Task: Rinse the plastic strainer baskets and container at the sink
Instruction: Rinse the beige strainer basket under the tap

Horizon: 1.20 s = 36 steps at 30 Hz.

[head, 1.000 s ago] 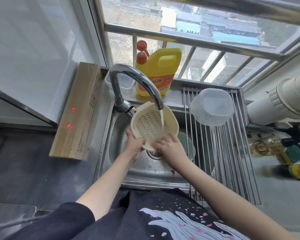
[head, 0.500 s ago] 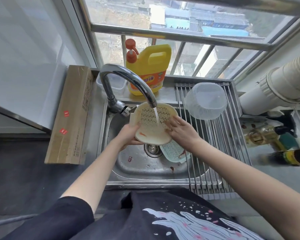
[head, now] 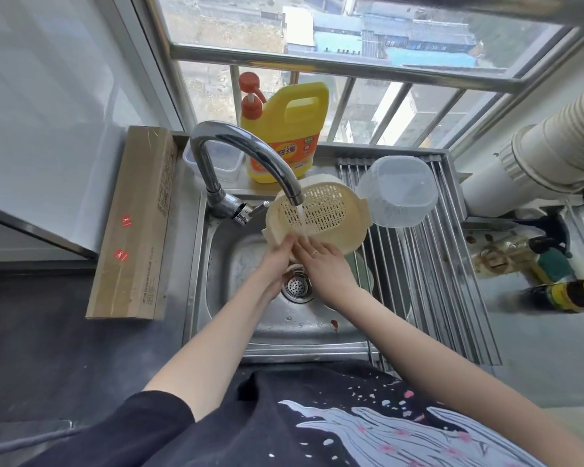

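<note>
Cream strainer basket (head: pixel 319 214) held tilted over the sink (head: pixel 250 318), open side facing the person, directly under the faucet (head: pixel 250 156); water stream hits its perforated inside. Left hand (head: pixel 277 257) grips the near-left rim, fingers curled round the edge. Right hand (head: pixel 321 261) just right of it, touching the left hand, fingers laid fairly straight against the basket's near rim; ring on one finger. Clear plastic container (head: pixel 398 193) sits upside down on the roll-up drying rack (head: pixel 452 281), right of the basket, touching or nearly touching its rim. Another clear tub (head: pixel 223 163) stands behind the faucet, far left; contents can't be made out. Yellow detergent jug (head: pixel 287 129) beside it on the ledge. Long cardboard box (head: pixel 135 224) on the desk, left of the sink.
</note>
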Each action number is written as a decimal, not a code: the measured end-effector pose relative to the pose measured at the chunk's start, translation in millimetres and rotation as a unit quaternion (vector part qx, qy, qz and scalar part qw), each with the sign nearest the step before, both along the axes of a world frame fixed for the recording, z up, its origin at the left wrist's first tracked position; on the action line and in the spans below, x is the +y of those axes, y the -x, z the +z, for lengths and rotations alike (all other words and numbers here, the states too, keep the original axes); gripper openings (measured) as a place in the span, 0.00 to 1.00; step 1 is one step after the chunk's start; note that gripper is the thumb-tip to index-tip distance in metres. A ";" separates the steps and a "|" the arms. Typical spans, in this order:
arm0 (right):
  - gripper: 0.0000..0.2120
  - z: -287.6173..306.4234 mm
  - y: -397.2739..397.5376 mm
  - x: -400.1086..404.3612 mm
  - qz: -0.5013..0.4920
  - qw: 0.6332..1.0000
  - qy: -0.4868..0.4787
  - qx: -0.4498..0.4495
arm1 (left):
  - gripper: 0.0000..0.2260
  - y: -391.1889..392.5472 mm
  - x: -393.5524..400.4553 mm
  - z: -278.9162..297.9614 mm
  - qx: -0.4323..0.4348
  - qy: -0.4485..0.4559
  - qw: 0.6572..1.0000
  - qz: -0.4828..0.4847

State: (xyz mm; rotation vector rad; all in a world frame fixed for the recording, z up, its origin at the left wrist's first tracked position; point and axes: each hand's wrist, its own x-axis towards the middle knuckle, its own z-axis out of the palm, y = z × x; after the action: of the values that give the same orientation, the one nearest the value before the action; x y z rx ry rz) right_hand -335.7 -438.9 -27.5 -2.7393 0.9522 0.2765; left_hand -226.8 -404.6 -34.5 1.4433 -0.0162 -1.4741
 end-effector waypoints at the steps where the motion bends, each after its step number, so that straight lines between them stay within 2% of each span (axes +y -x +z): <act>1: 0.31 -1.7 2.8 0.1 0.002 1.000 -0.006 -0.003 | 0.09 -0.8 1.2 -0.7 -0.010 0.001 1.000 -0.012; 4: 0.27 -3.1 8.1 -0.4 0.009 1.000 0.006 -0.028 | 0.10 -1.4 7.8 -6.9 0.034 -0.008 0.999 -0.015; 7: 0.20 5.1 12.7 -2.7 0.021 0.997 0.062 0.028 | 0.13 4.8 14.1 -15.5 0.065 -0.034 0.997 -0.006; 9: 0.19 10.7 13.5 -2.5 -0.008 0.994 0.087 0.070 | 0.13 10.0 14.5 -17.5 0.060 -0.049 0.997 -0.011; 13: 0.29 13.5 15.2 0.4 -0.056 0.971 0.141 0.183 | 0.14 9.0 17.4 -13.6 0.059 -0.080 0.995 0.009; 15: 0.31 8.5 20.6 -2.4 -0.045 0.962 0.171 0.207 | 0.12 8.5 23.1 -17.5 0.038 -0.101 0.994 0.011; 18: 0.31 4.8 19.2 0.3 -0.046 0.964 0.174 0.198 | 0.10 15.3 27.4 -17.3 0.058 -0.092 0.994 0.025; 22: 0.31 3.8 8.8 7.7 0.016 0.966 0.194 0.169 | 0.14 23.6 30.1 -9.0 0.076 -0.062 0.995 0.016; 24: 0.27 0.7 9.1 6.1 0.032 0.975 0.192 0.104 | 0.17 31.5 31.8 -5.1 0.084 -0.053 0.995 0.006; 27: 0.22 -1.0 14.0 1.4 0.102 0.987 0.115 0.044 | 0.20 37.8 37.2 3.2 0.104 -0.053 0.993 -0.011; 30: 0.15 6.7 21.2 -11.4 0.150 0.983 0.106 0.024 | 0.20 26.9 45.3 7.7 0.106 -0.057 0.992 -0.026; 32: 0.13 8.5 25.6 -19.7 0.181 0.976 0.115 0.023 | 0.27 14.3 47.8 8.9 0.102 -0.051 0.993 0.007; 36: 0.14 17.6 24.5 -20.6 0.210 0.959 0.184 0.054 | 0.21 -9.9 46.0 15.1 0.059 -0.021 0.992 0.107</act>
State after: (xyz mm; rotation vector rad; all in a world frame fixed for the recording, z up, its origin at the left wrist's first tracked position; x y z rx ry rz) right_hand -360.2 -459.5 -9.9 -3.2896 0.4661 0.3517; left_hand -216.9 -358.6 -19.4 1.3449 0.2379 -1.3860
